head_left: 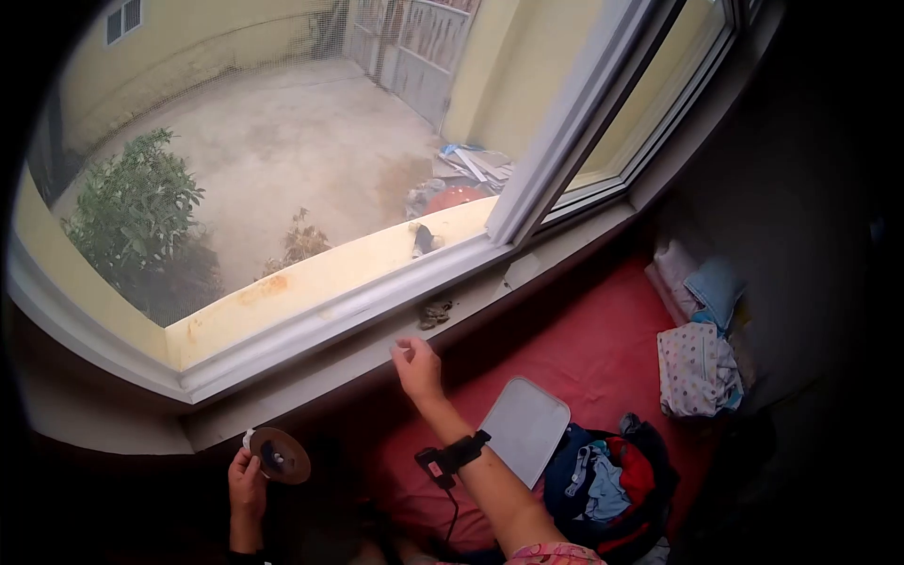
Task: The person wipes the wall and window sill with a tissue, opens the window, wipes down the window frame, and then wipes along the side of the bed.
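Observation:
My left hand (247, 488), at the lower left, grips a round brown disc (282, 456) with a dark centre by its left edge, where a bit of white material (249, 440) shows. My right hand (416, 365) is raised near the inner window sill (348, 369), fingers curled with the thumb and index close together; anything between them is too small to make out. Just beyond it, a small dark crumpled thing (435, 314) lies on the sill. A black strap with a small device (452, 460) is around my right forearm.
A red-covered surface (603, 325) holds a grey-white board (524, 424), a pile of dark, red and blue clothes (607, 485), and folded dotted cloth (697, 367). The white window frame (348, 306) stands ahead, with a plant (137, 217) and yard outside.

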Action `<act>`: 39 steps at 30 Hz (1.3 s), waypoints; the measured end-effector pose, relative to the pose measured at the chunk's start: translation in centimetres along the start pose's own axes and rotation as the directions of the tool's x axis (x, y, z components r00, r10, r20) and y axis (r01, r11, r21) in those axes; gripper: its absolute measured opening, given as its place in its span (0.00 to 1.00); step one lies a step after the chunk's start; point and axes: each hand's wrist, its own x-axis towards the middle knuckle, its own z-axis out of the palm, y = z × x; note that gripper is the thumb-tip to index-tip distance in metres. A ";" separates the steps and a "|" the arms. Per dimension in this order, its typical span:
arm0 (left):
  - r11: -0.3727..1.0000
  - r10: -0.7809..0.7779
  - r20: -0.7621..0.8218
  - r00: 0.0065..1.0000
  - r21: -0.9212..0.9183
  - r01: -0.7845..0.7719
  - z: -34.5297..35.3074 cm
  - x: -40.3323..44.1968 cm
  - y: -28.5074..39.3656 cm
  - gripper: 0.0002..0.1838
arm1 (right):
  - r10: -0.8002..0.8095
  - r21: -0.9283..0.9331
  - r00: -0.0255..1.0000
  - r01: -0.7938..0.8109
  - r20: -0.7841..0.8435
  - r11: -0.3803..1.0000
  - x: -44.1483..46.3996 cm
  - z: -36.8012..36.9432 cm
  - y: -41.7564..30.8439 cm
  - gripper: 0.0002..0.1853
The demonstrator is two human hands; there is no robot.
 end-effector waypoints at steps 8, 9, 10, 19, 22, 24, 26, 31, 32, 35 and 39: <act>0.984 0.087 -0.152 0.985 0.170 -0.060 -2.0 -2.9 1.5 0.01 | -0.069 -0.345 0.969 -0.019 -0.239 0.938 9.4 -1.4 6.4 0.20; 0.978 0.103 -0.161 0.982 0.194 -0.071 -2.3 -3.2 1.4 0.01 | -0.109 -0.355 0.970 0.026 -0.218 0.934 9.3 -1.0 6.7 0.19; 0.977 0.109 -0.165 0.980 0.200 -0.075 -2.1 -3.5 1.5 0.01 | -0.149 -0.365 0.969 0.068 -0.197 0.928 9.2 -0.8 6.7 0.18; 0.962 0.114 -0.243 0.963 0.269 -0.047 -1.6 -5.0 1.1 0.01 | 0.189 0.498 0.958 -0.058 -0.215 0.865 9.2 -4.4 6.2 0.08; 0.966 0.121 -0.175 0.977 0.248 -0.075 -2.3 -5.0 1.3 0.02 | 0.077 0.196 0.894 0.013 -0.441 0.981 12.7 -8.2 8.8 0.06; 0.965 0.124 -0.151 0.981 0.248 -0.084 -2.4 -4.9 1.7 0.03 | 0.073 0.152 0.872 0.002 -0.483 0.988 15.5 -10.5 10.4 0.06; 0.951 0.138 -0.248 0.959 0.302 -0.059 -3.3 -4.9 1.5 0.03 | -0.219 -0.342 0.805 0.020 -0.552 0.939 17.5 -11.8 12.1 0.08; 0.945 0.143 -0.273 0.951 0.324 -0.050 -4.0 -5.1 1.9 0.04 | -0.232 -0.411 0.885 0.051 -0.404 0.910 17.2 -8.3 13.2 0.09; 0.941 0.148 -0.283 0.948 0.335 -0.047 -4.2 -5.1 1.9 0.04 | -0.298 -0.445 0.875 0.109 -0.382 0.889 16.3 -6.7 12.3 0.08; 0.936 0.165 -0.286 0.944 0.346 -0.059 -4.3 -4.7 1.7 0.03 | -0.396 -0.464 0.849 0.210 -0.350 0.860 12.4 -2.4 9.3 0.04; 0.935 0.193 -0.231 0.954 0.339 -0.107 -2.0 -4.2 2.2 0.03 | -0.429 -0.356 0.874 0.335 -0.229 0.872 6.4 2.4 5.1 0.04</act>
